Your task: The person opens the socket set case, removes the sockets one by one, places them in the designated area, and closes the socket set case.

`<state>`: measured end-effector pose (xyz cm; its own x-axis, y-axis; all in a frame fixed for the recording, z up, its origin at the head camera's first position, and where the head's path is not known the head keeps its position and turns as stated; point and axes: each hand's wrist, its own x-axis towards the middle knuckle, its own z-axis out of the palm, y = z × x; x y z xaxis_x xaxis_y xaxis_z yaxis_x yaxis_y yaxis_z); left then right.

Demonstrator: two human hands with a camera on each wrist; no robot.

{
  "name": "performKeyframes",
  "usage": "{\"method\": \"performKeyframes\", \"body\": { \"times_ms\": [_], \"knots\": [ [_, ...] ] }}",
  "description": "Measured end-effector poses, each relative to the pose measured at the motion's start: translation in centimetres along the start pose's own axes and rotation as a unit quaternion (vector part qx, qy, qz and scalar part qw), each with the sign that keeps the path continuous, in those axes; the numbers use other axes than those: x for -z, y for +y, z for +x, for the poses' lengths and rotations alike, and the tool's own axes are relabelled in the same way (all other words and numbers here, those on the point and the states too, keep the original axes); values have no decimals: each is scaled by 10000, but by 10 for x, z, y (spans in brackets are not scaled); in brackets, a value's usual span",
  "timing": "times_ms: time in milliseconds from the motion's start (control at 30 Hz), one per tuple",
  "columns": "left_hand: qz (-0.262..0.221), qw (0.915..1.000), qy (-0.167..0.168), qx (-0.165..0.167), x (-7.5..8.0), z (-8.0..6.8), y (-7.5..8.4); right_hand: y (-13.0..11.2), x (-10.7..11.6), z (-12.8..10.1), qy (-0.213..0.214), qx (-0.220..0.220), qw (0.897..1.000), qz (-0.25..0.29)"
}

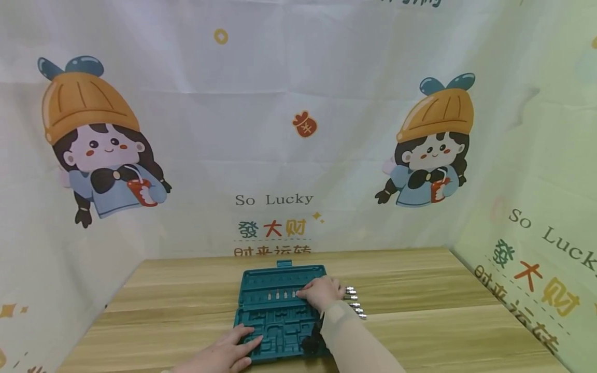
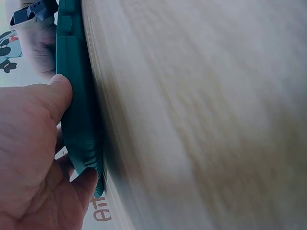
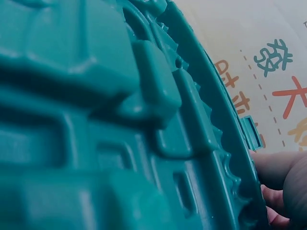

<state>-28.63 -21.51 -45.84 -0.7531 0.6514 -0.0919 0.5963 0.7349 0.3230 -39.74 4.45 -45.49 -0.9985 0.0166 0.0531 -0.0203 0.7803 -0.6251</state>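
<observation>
An open teal plastic tool case [image 1: 268,357] lies on the table, its molded compartments nearer me and its lid behind. Several small silver bits [image 1: 277,294] stand in a row in the lid. My right hand [image 1: 322,292] reaches over the lid's right side, thumb and finger pinching a small bit [image 1: 294,293] at the end of that row. My left hand [image 1: 228,349] rests on the case's near left edge with fingers spread. In the left wrist view, its thumb and fingers touch the case's side wall [image 2: 79,105]. In the right wrist view, compartments hide much of the right hand [image 3: 283,179].
More silver metal pieces [image 1: 355,305] lie in a column on the table right of the case. The wood-grain table [image 1: 448,321] meets a printed cloth backdrop [image 1: 196,155] behind. A dark strapped device [image 1: 311,343] sits by the right wrist, over the case.
</observation>
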Motion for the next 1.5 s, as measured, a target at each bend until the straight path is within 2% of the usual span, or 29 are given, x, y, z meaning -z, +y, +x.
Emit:
{"method": "performKeyframes", "body": {
  "times_ms": [267, 567, 667, 833, 933, 1067, 1167, 1333, 1500],
  "knots": [
    [-152, 9998, -117, 106, 2, -1, 0, -2, 6, 1, -276, -53, 9994, 214],
    [-215, 9995, -142, 170, 2, 0, -1, -1, 5, 2, -231, -51, 9983, 525],
    [-174, 9996, -142, 196, 2, -1, -1, -2, 4, 2, -211, -47, 9992, 336],
    [-79, 9997, -190, 129, 2, 0, -2, -8, 5, 2, -335, -282, 9990, -77],
    [-102, 9997, -187, 85, 1, 1, -2, -11, 7, 3, -424, -410, 9982, -124],
    [-140, 9998, -96, 53, 1, 0, -3, -10, 6, 3, -396, -407, 9983, 97],
    [-112, 9999, -55, 65, 1, 0, -4, -8, 5, 3, -260, -318, 9982, 435],
    [-79, 9999, -114, 79, 0, 0, -5, -4, 2, -1, -48, -484, 9923, 1135],
    [-176, 9994, -183, 216, 0, 1, -2, -2, 3, -4, -19, -511, 9905, 1279]
  ]
}}
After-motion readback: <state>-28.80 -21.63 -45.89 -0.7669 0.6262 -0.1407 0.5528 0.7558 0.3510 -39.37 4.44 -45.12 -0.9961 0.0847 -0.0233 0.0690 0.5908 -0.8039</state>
